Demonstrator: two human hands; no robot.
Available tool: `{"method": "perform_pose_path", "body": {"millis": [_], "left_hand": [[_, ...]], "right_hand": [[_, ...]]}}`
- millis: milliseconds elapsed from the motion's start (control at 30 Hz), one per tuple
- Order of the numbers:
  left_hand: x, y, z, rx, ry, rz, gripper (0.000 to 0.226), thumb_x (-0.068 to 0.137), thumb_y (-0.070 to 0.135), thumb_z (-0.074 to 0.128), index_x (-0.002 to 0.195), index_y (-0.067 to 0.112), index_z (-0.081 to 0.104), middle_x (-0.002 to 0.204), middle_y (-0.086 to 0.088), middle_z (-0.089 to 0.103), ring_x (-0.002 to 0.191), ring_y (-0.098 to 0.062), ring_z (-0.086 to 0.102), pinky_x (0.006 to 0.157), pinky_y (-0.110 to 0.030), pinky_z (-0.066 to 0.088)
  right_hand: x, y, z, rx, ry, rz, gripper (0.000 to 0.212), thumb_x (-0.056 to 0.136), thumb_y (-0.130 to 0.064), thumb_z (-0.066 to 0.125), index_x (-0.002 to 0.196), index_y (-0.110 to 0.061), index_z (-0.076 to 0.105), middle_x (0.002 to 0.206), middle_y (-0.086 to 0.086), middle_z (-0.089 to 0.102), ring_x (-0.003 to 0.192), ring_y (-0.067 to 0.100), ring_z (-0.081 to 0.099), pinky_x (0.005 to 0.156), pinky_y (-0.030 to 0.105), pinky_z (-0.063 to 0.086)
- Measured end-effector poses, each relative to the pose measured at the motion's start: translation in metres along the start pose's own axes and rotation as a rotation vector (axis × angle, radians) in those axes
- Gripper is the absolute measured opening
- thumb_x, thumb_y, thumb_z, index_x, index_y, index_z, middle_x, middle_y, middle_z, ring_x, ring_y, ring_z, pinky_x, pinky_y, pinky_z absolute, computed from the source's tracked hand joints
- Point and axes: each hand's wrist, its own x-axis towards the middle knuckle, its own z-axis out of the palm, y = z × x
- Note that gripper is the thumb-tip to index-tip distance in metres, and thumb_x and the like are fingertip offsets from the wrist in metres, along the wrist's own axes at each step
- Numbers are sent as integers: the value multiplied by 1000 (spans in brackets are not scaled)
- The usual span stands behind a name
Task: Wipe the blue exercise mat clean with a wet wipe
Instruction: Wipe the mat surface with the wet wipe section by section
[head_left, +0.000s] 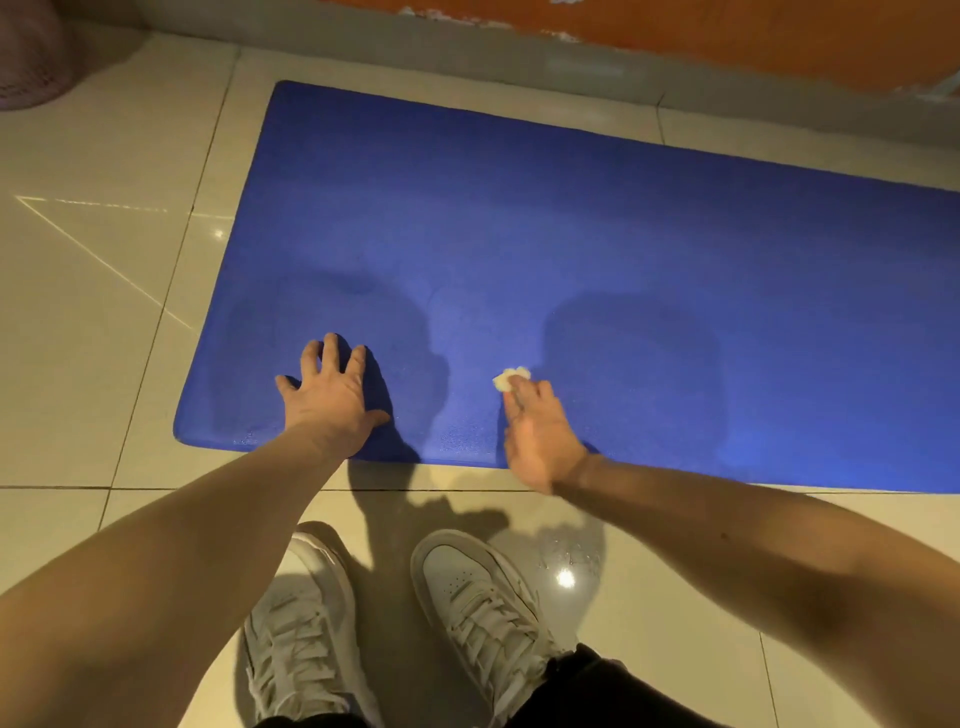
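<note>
Mid-wipe, your left hand (327, 395) lies flat, fingers (332, 348) spread, near the blue exercise mat's (571, 234) near-left corner, while your right hand's (540, 441) straight fingers press the wet wipe (511, 376) by its near edge; next, sweep it farther across.

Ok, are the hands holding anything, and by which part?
Right hand presses the bunched wet wipe onto the blue mat under its straight fingertips; only the wipe's far end shows. Left hand lies flat on the mat, holding nothing.

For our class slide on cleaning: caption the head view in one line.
Left hand rests on the mat while right hand presses a wipe on it.
</note>
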Motion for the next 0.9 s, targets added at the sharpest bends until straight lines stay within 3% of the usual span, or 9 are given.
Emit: {"method": "perform_pose_path", "body": {"millis": [100,233,333,467,533,600,733,800,900], "left_hand": [[7,2,-5,30,-43,-4,104,83,63,68,158,32,3,164,-4,-6,151,-32,-6,113,-62,26],[11,1,-9,-5,-129,-58,112,80,67,69,158,36,-6,164,-3,-16,152,-33,-12,115,-66,22],[14,2,-9,-5,-145,-63,114,79,67,70,158,37,-6,164,-4,-17,152,-34,-10,113,-67,24],[17,3,-14,-12,-189,-72,117,78,66,72,158,38,-10,164,-4,-19,152,-34,-12,114,-69,21],[17,4,-16,-19,-204,-73,118,78,65,72,157,38,-12,164,-4,-20,152,-35,-13,114,-69,20],[17,4,-17,-11,-214,-78,119,78,65,72,157,37,-13,164,-4,-21,152,-35,-13,114,-69,21],[19,5,-17,-3,-214,-82,119,79,65,72,157,37,-13,164,-5,-20,151,-35,-13,114,-68,22],[20,5,-16,0,-212,-84,118,79,65,72,157,37,-13,164,-5,-20,151,-35,-13,114,-68,23],[21,5,-17,4,-215,-87,118,79,65,72,157,37,-13,164,-6,-19,151,-35,-13,114,-68,21]], "right_hand": [[1,-48,12,165,37,-14,65,84,-10,55,146,4,42,153,21,36,119,39,42,101,45,42],[13,-70,14,112,-21,-171,71,65,-21,75,134,-8,63,136,9,60,111,26,51,86,34,49],[17,-48,6,-21,-26,-177,71,65,-15,62,135,-14,62,135,4,58,108,24,44,80,33,32],[38,9,-23,-84,-8,91,73,74,-11,58,146,-6,46,149,13,44,115,34,46,73,37,30],[55,29,-33,-41,-40,228,67,88,-15,53,151,-1,36,154,14,35,125,38,41,79,38,27],[65,23,-36,-17,-41,288,67,93,-21,50,153,1,32,154,15,32,128,38,38,86,39,33],[61,-43,-17,-17,-78,71,71,78,-22,63,144,0,50,144,19,49,107,37,54,79,40,45],[61,-68,-8,139,-110,-60,69,79,-17,61,145,0,48,147,19,47,113,38,50,87,44,44],[68,-58,-11,48,-64,-108,66,84,-18,59,148,-7,46,150,12,46,124,33,47,89,42,41]]}}
